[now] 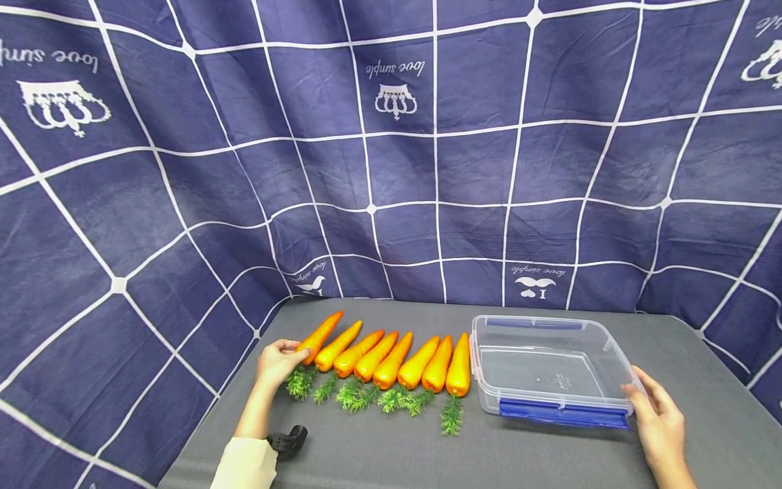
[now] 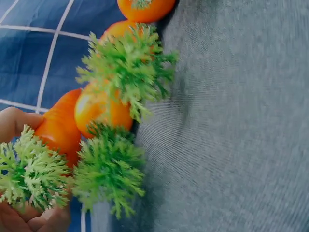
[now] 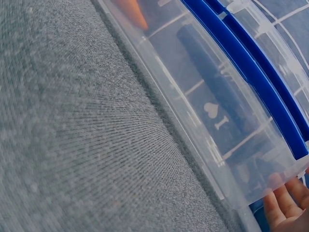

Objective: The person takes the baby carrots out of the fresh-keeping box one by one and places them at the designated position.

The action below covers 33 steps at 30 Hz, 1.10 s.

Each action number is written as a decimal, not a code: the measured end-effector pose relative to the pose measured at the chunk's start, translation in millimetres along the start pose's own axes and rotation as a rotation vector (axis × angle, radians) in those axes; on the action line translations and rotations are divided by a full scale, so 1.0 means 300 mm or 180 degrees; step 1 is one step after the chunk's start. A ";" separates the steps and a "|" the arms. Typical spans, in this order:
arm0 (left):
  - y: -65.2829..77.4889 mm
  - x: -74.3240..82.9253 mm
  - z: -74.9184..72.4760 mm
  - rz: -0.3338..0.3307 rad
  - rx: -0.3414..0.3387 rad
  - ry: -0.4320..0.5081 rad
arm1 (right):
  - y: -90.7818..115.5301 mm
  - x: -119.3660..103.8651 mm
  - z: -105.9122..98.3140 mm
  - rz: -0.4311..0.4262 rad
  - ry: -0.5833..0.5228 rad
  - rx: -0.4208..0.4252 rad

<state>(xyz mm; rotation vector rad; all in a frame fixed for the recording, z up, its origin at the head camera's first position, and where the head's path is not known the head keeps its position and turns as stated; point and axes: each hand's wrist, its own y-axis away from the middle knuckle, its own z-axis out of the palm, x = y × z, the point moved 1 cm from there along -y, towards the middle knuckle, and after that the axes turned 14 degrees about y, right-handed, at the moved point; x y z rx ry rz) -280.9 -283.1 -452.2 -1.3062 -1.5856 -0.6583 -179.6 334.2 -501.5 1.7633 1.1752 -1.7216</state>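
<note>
Several orange carrots with leafy green tops lie side by side in a row, tips pointing away from me. My left hand pinches the leftmost carrot near its thick end; in the left wrist view that carrot sits between thumb and fingers, its green top hiding part of the hand. To the right of the row stands a clear plastic food container without a lid over it, a blue clip along its near side. My right hand grips its right wall near the front corner, thumb at the rim.
The rightmost carrot lies right beside the container's left wall. A grey cloth covers the table. A dark blue curtain with white lines hangs behind and at the left. A black band is on the left wrist.
</note>
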 end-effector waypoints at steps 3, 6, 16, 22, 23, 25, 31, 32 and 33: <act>-0.006 -0.016 0.000 -0.0056 -0.0003 0.0092 | -0.001 0.002 -0.002 0.0001 0.0051 -0.0027; -0.012 -0.034 0.000 -0.0061 -0.0020 0.0144 | -0.001 0.006 -0.006 0.0013 0.0141 -0.0044; -0.024 -0.072 0.006 -0.0120 -0.0234 0.0188 | -0.007 0.010 -0.036 -0.0101 0.0703 -0.0186; -0.015 -0.064 0.003 -0.0137 -0.0343 0.0076 | -0.032 0.003 -0.061 -0.0352 0.0863 -0.0238; -0.014 -0.063 0.002 -0.0144 -0.0352 0.0038 | -0.037 -0.001 -0.067 -0.0362 0.0873 -0.0227; -0.013 -0.060 -0.001 -0.0141 -0.0402 -0.0018 | -0.051 -0.015 -0.080 -0.0359 0.0905 -0.0174; -0.027 -0.039 -0.004 -0.0071 -0.0461 -0.0093 | -0.096 -0.091 -0.107 -0.0455 0.0992 -0.0078; -0.031 -0.031 -0.003 -0.0048 -0.0426 -0.0066 | -0.103 -0.106 -0.108 -0.0525 0.0985 -0.0086; -0.033 -0.019 -0.002 -0.0028 -0.0396 -0.0006 | -0.112 -0.121 -0.109 -0.0603 0.0965 -0.0100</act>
